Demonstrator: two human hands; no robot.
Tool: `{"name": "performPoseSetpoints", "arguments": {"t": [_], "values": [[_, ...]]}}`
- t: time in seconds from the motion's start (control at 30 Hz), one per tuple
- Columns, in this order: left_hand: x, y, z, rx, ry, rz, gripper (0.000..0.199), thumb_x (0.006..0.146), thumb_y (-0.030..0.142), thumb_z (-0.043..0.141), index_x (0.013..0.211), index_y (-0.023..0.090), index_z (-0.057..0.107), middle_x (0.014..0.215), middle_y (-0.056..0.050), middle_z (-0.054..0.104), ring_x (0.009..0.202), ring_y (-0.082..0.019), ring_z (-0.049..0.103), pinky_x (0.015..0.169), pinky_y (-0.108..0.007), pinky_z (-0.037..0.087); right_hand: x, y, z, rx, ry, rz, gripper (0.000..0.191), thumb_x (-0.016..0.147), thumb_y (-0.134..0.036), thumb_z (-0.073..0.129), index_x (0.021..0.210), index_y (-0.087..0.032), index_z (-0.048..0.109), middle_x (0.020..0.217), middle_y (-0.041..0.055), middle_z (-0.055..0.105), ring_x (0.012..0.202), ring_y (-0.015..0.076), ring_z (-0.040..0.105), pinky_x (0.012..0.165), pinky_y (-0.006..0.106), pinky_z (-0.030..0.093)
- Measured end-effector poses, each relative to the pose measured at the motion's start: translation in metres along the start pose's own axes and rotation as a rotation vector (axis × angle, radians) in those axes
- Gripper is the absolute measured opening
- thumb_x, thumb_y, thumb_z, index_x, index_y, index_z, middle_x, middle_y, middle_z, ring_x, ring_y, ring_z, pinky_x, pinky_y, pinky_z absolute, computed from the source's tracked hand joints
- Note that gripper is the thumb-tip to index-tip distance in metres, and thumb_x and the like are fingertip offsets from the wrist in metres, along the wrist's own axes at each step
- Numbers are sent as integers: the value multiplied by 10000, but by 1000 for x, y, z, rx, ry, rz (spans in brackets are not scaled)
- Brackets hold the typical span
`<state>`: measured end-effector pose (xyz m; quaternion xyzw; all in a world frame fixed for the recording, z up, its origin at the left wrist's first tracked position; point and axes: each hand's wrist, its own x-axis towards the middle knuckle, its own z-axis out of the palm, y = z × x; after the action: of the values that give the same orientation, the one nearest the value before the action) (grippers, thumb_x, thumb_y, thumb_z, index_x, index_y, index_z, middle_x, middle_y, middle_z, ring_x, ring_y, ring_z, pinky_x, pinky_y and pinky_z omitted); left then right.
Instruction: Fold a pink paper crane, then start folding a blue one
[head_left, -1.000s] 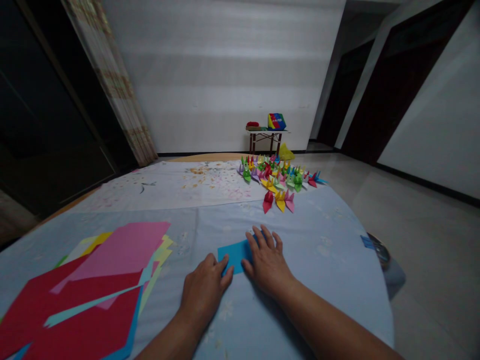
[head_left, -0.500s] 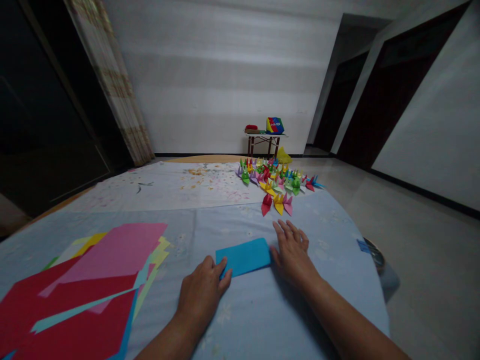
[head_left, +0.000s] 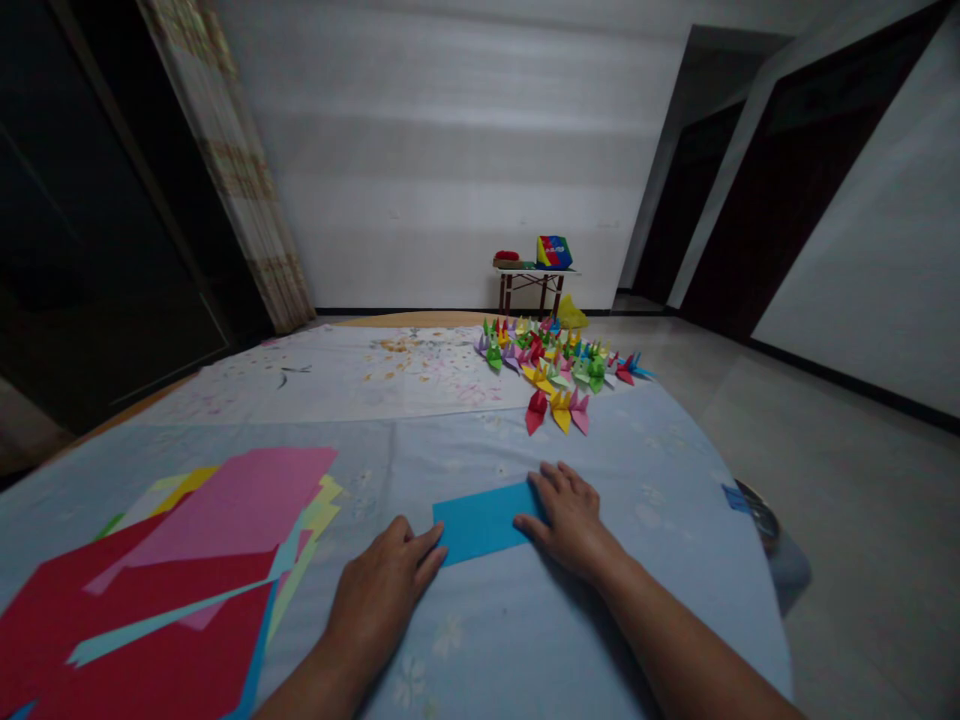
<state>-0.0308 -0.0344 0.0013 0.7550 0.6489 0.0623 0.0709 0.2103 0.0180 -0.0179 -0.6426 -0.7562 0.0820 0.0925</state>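
A folded blue sheet of paper (head_left: 480, 522) lies as a flat rectangle on the tablecloth in front of me, slightly slanted. My left hand (head_left: 379, 585) is at its left end, with thumb and index finger close together on the edge and the other fingers curled under. On the right end rests my right hand (head_left: 568, 520), open, its fingers stretched over the paper's corner and its thumb on top. Part of the right end is hidden beneath that hand. Left of my left hand lies a pile of coloured paper, with a red sheet (head_left: 172, 640) and a pink sheet (head_left: 240, 505) uppermost.
Several folded paper cranes (head_left: 559, 365) in many colours crowd the far right of the table. A pale turquoise paper strip (head_left: 180, 612) crosses the red sheet. Beyond the table, a small stand (head_left: 534, 272) holds a colourful box (head_left: 553, 252). A stool (head_left: 784, 570) is at the right.
My right hand has moved left onto the paper's right end. My left fingers have drawn back toward the left edge, and the blue paper lies flatter.
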Motion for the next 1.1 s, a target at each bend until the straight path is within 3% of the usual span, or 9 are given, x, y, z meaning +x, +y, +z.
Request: {"name": "performPoseSetpoints", "arguments": {"t": [0.17, 0.27, 0.4, 0.53, 0.73, 0.87, 1.0, 1.1], "values": [[-3, -14, -3, -110, 10, -46, 398, 860, 430, 345, 1186, 277, 513, 941, -30, 562, 889, -177, 568, 730, -252, 401, 6, 2, -3, 71, -34, -5, 648, 724, -573, 502, 1276, -244, 424, 1385, 85, 329, 1293, 300, 182, 1011, 460, 137], [6, -7, -5, -145, 65, -92, 457, 858, 465, 313, 1192, 215, 498, 1046, -69, 560, 958, -204, 549, 791, -287, 398, 8, 2, -5, 109, -47, -10, 653, 698, -557, 540, 1263, -246, 437, 1377, 83, 338, 1292, 299, 183, 1012, 455, 126], [31, 7, -6, -106, 96, -35, 343, 810, 437, 409, 993, 193, 566, 975, -69, 567, 948, -214, 530, 815, -304, 372, 10, 1, -6, 133, -37, -21, 623, 692, -536, 556, 1235, -245, 464, 1372, 85, 345, 1283, 301, 203, 1009, 451, 127], [50, 9, -3, -256, 46, -78, 234, 712, 386, 526, 815, 175, 523, 815, -31, 562, 814, -200, 540, 717, -287, 396, 9, 2, -5, 169, -14, -28, 618, 683, -539, 564, 1219, -244, 479, 1360, 94, 359, 1272, 297, 227, 1007, 446, 131], [54, 5, 4, -581, 60, -180, 450, 685, 334, 540, 1074, 134, 438, 697, 31, 512, 640, -147, 530, 572, -239, 408, 9, 2, -2, 222, 21, -28, 634, 658, -530, 587, 1205, -223, 495, 1356, 100, 371, 1271, 303, 231, 1017, 445, 113], [52, 9, 1, -744, 19, -193, 428, 661, 360, 572, 1011, 117, 530, 709, 9, 570, 678, -161, 559, 617, -253, 427, 11, 3, -2, 278, 55, -32, 677, 668, -511, 586, 1254, -202, 447, 1350, 98, 388, 1275, 298, 235, 1027, 436, 116], [45, 7, -6, -998, -64, -176, 357, 675, 449, 594, 853, 140, 597, 762, -18, 639, 707, -170, 581, 668, -270, 442, 16, 7, -7, 446, 112, 19, 608, 683, -449, 598, 1220, -184, 487, 1221, 104, 520, 1187, 274, 380, 997, 403, 214], [41, 4, -8, -1114, -36, -193, 354, 633, 432, 661, 845, 152, 612, 741, -9, 645, 689, -163, 575, 665, -266, 434, 21, 12, -8, 654, 126, -11, 395, 699, -424, 591, 1030, -211, 622, 970, 61, 643, 983, 226, 530, 909, 359, 324]]}}
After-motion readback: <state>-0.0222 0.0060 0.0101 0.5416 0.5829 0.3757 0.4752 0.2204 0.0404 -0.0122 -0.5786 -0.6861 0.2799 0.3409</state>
